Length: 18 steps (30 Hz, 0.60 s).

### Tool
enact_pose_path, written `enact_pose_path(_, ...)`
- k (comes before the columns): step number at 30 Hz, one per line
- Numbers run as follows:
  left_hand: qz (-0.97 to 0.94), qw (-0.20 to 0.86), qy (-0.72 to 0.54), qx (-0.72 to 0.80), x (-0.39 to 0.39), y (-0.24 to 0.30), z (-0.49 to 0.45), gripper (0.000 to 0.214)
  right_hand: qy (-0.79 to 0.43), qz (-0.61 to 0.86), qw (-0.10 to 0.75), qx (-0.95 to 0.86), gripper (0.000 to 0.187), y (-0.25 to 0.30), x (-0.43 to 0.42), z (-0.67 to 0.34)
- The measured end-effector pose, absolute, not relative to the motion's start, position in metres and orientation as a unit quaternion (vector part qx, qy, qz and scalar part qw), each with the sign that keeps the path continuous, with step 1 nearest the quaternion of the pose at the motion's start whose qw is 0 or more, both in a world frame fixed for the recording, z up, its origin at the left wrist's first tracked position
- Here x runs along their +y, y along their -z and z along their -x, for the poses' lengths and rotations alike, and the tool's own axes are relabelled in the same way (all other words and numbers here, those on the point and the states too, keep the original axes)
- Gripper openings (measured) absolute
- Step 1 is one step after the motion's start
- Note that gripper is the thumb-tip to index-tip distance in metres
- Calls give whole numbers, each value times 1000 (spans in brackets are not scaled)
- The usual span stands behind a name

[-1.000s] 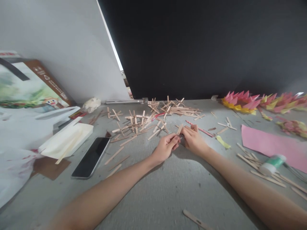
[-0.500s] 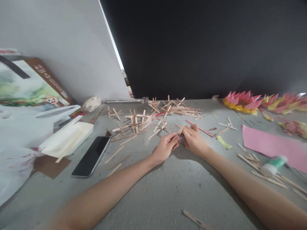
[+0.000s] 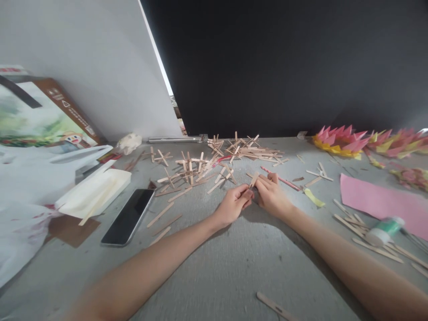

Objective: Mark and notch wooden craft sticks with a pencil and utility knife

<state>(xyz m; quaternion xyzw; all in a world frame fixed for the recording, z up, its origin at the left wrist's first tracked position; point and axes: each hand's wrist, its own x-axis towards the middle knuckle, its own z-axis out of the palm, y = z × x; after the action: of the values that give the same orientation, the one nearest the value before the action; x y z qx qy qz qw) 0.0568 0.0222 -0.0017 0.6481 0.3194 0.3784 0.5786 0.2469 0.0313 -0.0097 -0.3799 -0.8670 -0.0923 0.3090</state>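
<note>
My left hand point(image 3: 234, 203) and my right hand point(image 3: 271, 195) meet at the middle of the table, their fingertips close together. Both are closed on wooden craft sticks point(image 3: 254, 179) that poke up between them; the lower ends are hidden by my fingers. A pink patterned straw or stick point(image 3: 286, 183) lies just beyond my right hand, and I cannot tell whether the two touch. Past my hands lies a heap of loose and crossed craft sticks point(image 3: 259, 152). Some sticks there are joined into small X and star shapes point(image 3: 189, 167).
At left are a phone point(image 3: 129, 218), a white paper tray point(image 3: 110, 189) and a plastic bag point(image 3: 26, 196). Right of my hands lie a pink paper sheet point(image 3: 377, 203), a green-and-white bottle point(image 3: 385, 231) and folded paper flowers point(image 3: 341, 142). A black panel point(image 3: 284, 67) stands behind. One stick point(image 3: 272, 304) lies near me.
The whole view has shifted very slightly. My hands stay together around the craft sticks, with only a small movement of the fingers.
</note>
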Motion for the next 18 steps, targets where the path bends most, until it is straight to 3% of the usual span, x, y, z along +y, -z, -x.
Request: enact_pose_path(18, -647, 577, -384, 317, 21, 1, -57, 47, 76, 377, 313, -868, 24, 8, 32, -247)
